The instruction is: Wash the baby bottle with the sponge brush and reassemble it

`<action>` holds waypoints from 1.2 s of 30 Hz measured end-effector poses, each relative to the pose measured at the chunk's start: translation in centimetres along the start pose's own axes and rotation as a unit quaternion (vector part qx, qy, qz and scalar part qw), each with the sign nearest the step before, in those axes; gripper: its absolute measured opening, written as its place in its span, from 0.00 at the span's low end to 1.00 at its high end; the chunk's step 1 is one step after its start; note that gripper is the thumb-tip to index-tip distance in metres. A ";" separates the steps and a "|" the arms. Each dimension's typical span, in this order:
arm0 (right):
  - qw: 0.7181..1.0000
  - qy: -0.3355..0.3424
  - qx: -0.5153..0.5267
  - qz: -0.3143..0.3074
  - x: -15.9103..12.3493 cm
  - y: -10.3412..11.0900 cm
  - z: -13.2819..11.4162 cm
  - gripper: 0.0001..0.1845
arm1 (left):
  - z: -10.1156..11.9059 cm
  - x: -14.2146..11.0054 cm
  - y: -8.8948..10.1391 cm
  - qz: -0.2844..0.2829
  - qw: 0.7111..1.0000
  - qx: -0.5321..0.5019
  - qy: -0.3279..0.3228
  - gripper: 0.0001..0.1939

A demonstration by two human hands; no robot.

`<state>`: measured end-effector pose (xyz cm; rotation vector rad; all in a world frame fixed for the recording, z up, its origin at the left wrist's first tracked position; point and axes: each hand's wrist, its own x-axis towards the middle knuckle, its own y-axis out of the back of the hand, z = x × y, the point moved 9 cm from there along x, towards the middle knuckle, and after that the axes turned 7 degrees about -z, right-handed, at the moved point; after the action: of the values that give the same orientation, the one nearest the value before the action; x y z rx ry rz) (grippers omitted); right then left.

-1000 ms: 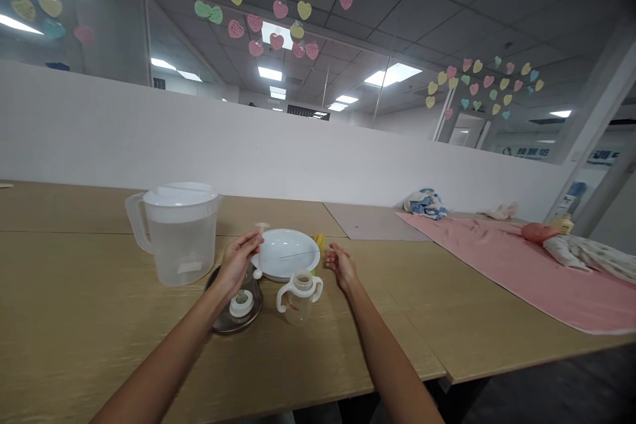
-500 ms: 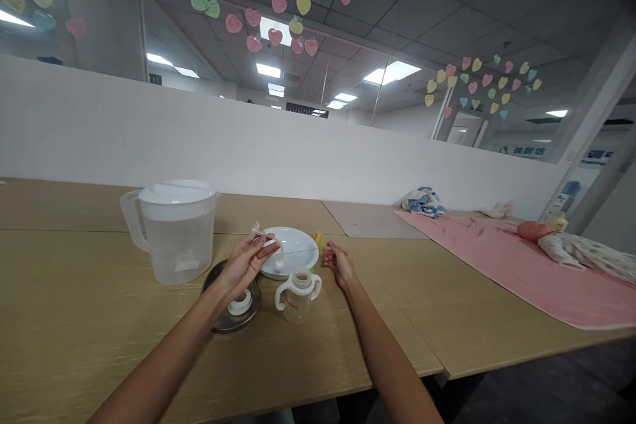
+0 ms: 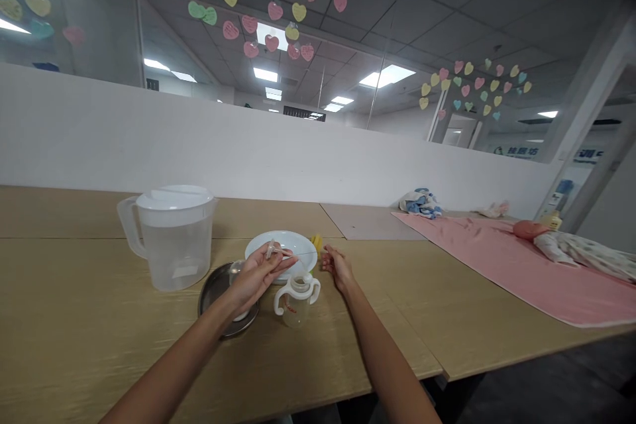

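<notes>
My left hand [image 3: 256, 278] is closed on a soft drinking straw with a clear flared top [image 3: 271, 249] and a white weighted end [image 3: 307, 276]. That end hangs over the mouth of a clear baby bottle [image 3: 296, 310] with two white handles, standing upright on the table. Pinched in my right hand [image 3: 338, 267] is a thin wire rod [image 3: 312, 252], pointing left toward the straw; whether it touches the straw I cannot tell. Behind the hands sits a white bowl [image 3: 283, 236]. My left forearm and hand partly cover a metal tray [image 3: 211, 291] holding bottle parts.
A lidded clear pitcher [image 3: 176, 245] stands at the left. Beyond the bowl is a yellow object [image 3: 317, 243]. Farther right, a pink cloth [image 3: 477, 258] bears a clothed doll [image 3: 581, 252]; a crumpled blue-and-white cloth [image 3: 421, 203] lies near the white partition [image 3: 248, 159].
My left hand has moved right and tipped the straw from upright to slanting, its white end now over the bottle. My right hand has stayed almost in place.
</notes>
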<state>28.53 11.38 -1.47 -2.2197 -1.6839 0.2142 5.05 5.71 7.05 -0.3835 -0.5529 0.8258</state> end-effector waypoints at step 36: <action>1.000 0.004 -0.012 -0.011 0.1 -0.2 0.1 0.10 | 2.7 -0.6 -0.1 -0.027 0.782 0.616 -0.091 0.12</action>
<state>28.37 11.58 -1.52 -2.2149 -1.7151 0.1811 3.16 5.48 9.10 0.9329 -0.1024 1.0050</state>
